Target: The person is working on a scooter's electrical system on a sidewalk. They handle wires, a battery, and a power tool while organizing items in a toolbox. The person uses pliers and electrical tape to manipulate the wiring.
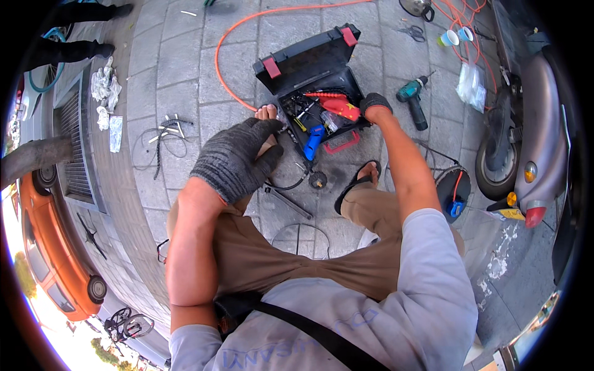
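Pale-grey shirt (346,309) nearest, I see the charcoal knit-gloved left hand (235,154), fingers parted; upper centre, the matching right hand (375,107), grip unclear, perhaps steadies an open black plastic toolbox (307,60).

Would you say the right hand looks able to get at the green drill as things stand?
Probably yes: the right hand is at the right side of the toolbox, the drill lies close by, and nothing visible separates hand and drill.
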A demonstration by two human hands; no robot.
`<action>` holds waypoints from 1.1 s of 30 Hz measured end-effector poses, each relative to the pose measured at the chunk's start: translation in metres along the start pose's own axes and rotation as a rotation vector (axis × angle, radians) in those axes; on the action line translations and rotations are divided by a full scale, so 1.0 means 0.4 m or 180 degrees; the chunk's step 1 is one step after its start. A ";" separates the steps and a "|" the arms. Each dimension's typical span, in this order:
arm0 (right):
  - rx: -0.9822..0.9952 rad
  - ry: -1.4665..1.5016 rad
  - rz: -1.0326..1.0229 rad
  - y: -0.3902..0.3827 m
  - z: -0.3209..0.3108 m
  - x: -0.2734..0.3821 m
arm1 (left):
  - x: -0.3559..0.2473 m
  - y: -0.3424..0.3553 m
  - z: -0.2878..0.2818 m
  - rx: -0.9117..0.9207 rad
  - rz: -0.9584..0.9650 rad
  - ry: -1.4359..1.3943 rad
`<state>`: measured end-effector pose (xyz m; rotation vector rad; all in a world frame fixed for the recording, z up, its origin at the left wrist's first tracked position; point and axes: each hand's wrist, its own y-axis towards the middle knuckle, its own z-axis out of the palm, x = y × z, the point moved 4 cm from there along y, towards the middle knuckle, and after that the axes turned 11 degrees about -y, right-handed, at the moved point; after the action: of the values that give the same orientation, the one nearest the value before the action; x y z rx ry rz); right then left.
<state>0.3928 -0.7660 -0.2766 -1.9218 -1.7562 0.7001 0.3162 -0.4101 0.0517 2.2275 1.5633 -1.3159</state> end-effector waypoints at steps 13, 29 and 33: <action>-0.0311 0.0342 -0.0163 0.152 0.058 0.209 | -0.004 0.020 -0.006 0.0148 0.0027 -0.0056; -0.1044 0.1164 0.0357 0.085 -0.052 0.150 | -0.043 0.029 0.007 0.0306 -0.0031 -0.0005; -0.0880 0.1439 0.0642 0.073 -0.068 0.057 | -0.048 0.032 0.013 0.0291 0.0000 0.0008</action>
<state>0.4341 -0.7456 -0.2754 -2.2442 -1.4442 0.0646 0.3218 -0.4324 0.0575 2.2826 1.5337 -1.4125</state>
